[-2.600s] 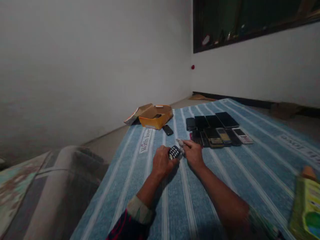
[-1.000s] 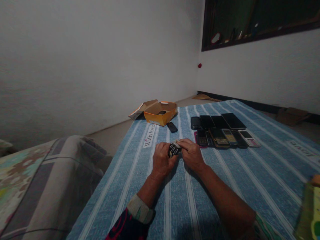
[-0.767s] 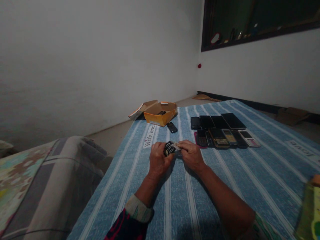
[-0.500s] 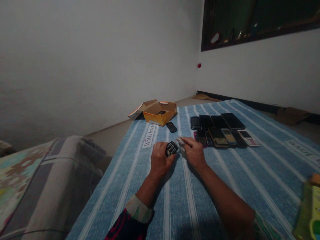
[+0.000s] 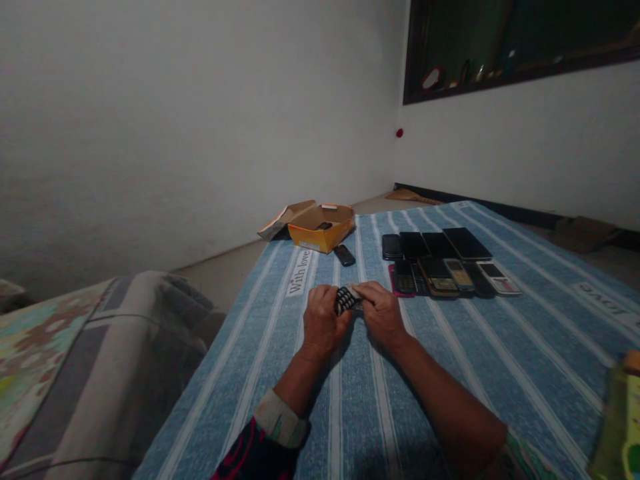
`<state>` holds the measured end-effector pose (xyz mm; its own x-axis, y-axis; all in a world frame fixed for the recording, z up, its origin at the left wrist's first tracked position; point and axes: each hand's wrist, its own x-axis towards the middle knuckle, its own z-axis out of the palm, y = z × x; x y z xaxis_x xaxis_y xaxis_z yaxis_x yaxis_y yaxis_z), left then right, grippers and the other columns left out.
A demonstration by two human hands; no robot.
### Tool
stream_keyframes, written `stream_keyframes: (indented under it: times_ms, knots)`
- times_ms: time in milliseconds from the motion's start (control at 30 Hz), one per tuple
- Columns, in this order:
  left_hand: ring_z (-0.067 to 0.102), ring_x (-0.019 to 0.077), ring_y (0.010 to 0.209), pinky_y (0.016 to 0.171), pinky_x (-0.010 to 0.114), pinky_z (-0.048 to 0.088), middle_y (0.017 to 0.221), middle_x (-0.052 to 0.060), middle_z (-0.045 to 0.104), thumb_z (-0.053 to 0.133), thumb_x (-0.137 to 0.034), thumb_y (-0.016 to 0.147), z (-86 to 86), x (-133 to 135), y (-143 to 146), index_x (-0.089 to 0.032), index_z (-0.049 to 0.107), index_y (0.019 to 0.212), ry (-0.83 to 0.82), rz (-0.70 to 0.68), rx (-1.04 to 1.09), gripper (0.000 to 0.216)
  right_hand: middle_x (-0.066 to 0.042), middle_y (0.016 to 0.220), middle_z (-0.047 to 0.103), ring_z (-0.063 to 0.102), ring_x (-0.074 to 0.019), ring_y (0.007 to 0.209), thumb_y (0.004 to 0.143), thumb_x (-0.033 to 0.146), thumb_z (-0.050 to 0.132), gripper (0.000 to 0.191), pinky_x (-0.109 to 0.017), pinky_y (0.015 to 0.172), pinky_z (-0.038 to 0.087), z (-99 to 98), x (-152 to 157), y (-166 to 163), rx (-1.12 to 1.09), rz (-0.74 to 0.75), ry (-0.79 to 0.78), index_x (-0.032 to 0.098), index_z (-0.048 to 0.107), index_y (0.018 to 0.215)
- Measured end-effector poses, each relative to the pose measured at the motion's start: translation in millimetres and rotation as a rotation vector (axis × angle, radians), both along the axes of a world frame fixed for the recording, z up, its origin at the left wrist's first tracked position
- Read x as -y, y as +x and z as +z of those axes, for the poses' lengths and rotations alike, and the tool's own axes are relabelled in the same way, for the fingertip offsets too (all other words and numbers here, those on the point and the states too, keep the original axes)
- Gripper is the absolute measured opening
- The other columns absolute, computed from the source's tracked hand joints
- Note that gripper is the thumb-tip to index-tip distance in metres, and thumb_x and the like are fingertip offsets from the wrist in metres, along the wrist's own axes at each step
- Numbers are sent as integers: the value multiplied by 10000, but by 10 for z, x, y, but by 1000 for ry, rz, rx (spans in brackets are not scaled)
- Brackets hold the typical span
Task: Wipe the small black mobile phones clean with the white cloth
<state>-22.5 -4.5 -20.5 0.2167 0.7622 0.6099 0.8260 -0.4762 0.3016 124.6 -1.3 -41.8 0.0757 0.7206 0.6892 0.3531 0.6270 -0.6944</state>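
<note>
My left hand (image 5: 320, 323) is closed around a dark keypad phone (image 5: 345, 300), whose pale keys face up. Pinched in my right hand (image 5: 385, 317) is a crumpled whitish piece, like a tissue or cloth (image 5: 355, 291), pressed against the phone's right end. The fingers cover most of that piece. Just beyond both hands, another dark phone (image 5: 344, 255) lies on the striped cover. To the right, older phones such as a gold-edged one (image 5: 438, 277) and a white one (image 5: 499, 277) form a front row.
Behind the front row lie black flat-screened phones, the largest a black slab (image 5: 467, 243). An open orange box (image 5: 313, 239) with a dark item inside stands at the back. A blue striped cover (image 5: 280, 347) spreads beneath; a draped grey blanket (image 5: 120, 360) is left, a yellow-green package (image 5: 617, 427) right.
My right hand has moved slightly left and down, bringing the whitish piece from beside the phone onto its end. My left hand keeps its grip, and the phone has shifted slightly right.
</note>
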Motion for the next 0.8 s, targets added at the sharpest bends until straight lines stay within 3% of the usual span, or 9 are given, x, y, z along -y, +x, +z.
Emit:
stream_keyframes:
  times_ms: [267, 467, 800]
  knots:
    - [544, 273, 902, 811, 410, 485, 914, 79, 601, 646, -197, 726, 8, -24, -21, -194, 602, 924, -11, 49, -8, 203, -63, 873, 715, 678, -186, 841, 740, 23, 436, 427, -312, 823, 560, -15, 13, -12, -12, 14, -15, 209, 783, 906]
    - [546, 269, 926, 810, 395, 485, 938, 76, 601, 622, -174, 723, 10, 28, 55, -200, 599, 919, -44, -36, -74, 199, -43, 915, 736, 691, -182, 898, 716, 30, 440, 468, -320, 867, 559, -22, -15, 17, -106, 10, -62, 235, 783, 959]
    - [533, 281, 896, 787, 414, 476, 899, 74, 590, 667, -156, 710, -18, -54, -40, -221, 584, 879, -1, 130, -73, 199, -53, 809, 728, 688, -182, 788, 696, 44, 456, 392, -298, 758, 559, -98, -13, 15, -40, 32, -90, 210, 787, 828]
